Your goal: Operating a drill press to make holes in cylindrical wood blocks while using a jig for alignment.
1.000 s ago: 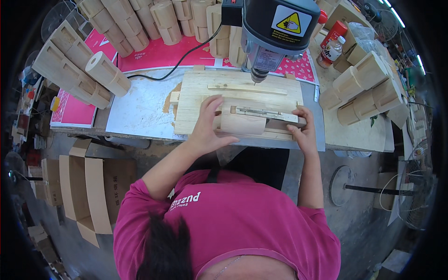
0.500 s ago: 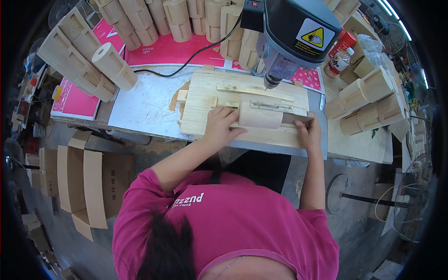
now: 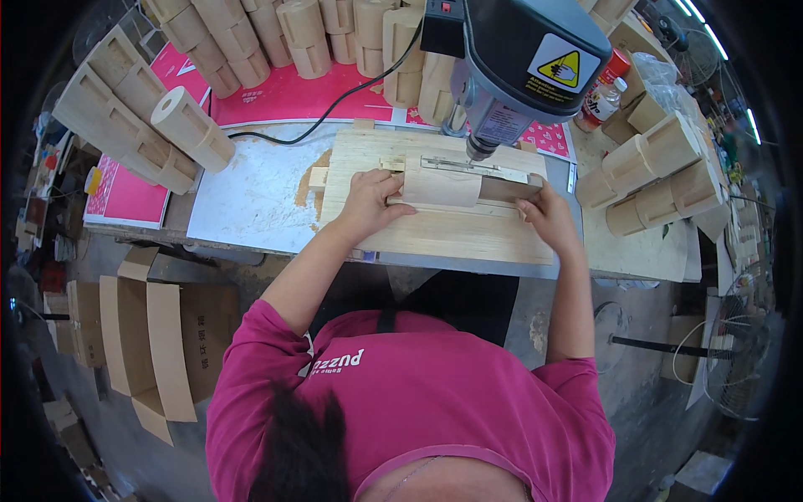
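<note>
A pale wooden cylinder (image 3: pixel 442 186) with a wide band and cut-away, narrower sections lies sideways on a wooden board (image 3: pixel 468 237) under a drill press (image 3: pixel 523 63). My left hand (image 3: pixel 372 203) is closed on the cylinder's left end, thumb along its near side. At the right end, my right hand (image 3: pixel 548 217) grips with thumb near and fingers beyond. A slim metal piece (image 3: pixel 452 166) lies along the cylinder's top. The drill chuck (image 3: pixel 480 149) hangs just beyond and above it; whether the bit touches the wood I cannot tell.
Several similar wooden cylinders (image 3: pixel 305 38) stand along the back, with more at the far left (image 3: pixel 125 117) and right (image 3: pixel 661 180). A black cable (image 3: pixel 335 109) crosses the table. A bottle (image 3: pixel 600 105) stands right of the drill. An opened cardboard box (image 3: pixel 171 335) sits on the floor at left.
Both hands have slid the wooden cylinder away from me across the board, closer beneath the drill chuck and against the wooden strip behind. Both hands keep their grip.
</note>
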Demonstrator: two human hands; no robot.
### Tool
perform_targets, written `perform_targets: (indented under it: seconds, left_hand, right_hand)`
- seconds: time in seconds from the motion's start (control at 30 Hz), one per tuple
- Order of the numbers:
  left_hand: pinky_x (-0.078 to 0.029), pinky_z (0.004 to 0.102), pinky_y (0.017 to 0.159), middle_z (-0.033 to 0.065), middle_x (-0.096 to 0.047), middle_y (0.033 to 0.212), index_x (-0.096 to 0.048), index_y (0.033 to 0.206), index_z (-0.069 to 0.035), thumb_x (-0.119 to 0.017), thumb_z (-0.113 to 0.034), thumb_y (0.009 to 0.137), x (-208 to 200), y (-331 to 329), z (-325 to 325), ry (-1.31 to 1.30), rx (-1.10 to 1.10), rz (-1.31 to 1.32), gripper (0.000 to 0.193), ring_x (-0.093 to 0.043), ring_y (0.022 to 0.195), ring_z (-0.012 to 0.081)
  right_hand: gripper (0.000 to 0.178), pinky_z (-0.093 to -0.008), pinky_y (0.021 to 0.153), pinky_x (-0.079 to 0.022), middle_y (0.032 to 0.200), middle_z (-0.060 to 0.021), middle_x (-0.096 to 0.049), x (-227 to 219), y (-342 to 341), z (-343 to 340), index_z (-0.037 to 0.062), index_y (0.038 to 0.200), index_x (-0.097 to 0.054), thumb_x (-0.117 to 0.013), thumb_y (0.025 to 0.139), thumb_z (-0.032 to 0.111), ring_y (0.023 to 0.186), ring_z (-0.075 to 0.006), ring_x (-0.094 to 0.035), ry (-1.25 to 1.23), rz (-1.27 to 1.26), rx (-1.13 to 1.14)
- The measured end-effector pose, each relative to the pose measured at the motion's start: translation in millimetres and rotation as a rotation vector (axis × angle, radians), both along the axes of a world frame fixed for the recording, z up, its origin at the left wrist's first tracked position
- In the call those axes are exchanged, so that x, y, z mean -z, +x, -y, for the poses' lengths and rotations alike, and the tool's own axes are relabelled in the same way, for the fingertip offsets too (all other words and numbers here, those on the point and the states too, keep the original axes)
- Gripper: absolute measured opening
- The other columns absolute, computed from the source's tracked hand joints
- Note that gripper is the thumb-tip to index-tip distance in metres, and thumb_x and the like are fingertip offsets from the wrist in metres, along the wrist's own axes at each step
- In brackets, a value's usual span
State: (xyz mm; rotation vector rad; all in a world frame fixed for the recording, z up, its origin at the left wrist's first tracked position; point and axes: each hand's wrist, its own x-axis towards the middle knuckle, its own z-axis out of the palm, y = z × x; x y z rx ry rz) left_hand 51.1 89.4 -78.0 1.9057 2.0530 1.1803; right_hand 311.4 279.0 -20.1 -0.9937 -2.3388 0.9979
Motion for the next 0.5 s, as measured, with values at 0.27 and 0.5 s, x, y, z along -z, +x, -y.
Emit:
perform_targets:
  seconds: [0.27,0.5]
  left_hand:
    - [-0.03,0.0341,0.074,0.0016,-0.053,0.074,-0.06,0.1,-0.009,-0.074,-0.029,0.062,-2,-1,2,-0.016,0.001,-0.066,0.045,-0.053,0.079,0.0192]
    - [-0.03,0.0344,0.073,0.0019,-0.053,0.075,-0.06,0.096,-0.009,-0.074,-0.03,0.063,-4,4,-1,0.012,0.004,-0.078,0.042,-0.053,0.078,0.0196]
  right_hand:
    - [0.035,-0.0251,0.073,-0.044,0.089,-0.0039,-0.061,-177,-40,-41,0.0065,0.121,-0.052,-0.047,0.092,0.025,0.081,-0.0098,-0.055,0.503,-0.51,0.064]
    - [0.029,-0.0322,0.07,-0.043,0.081,-0.0121,-0.061,-183,-72,-23,0.0002,0.1,-0.057,-0.044,0.091,0.024,0.076,-0.0204,-0.057,0.728,-0.249,0.121]
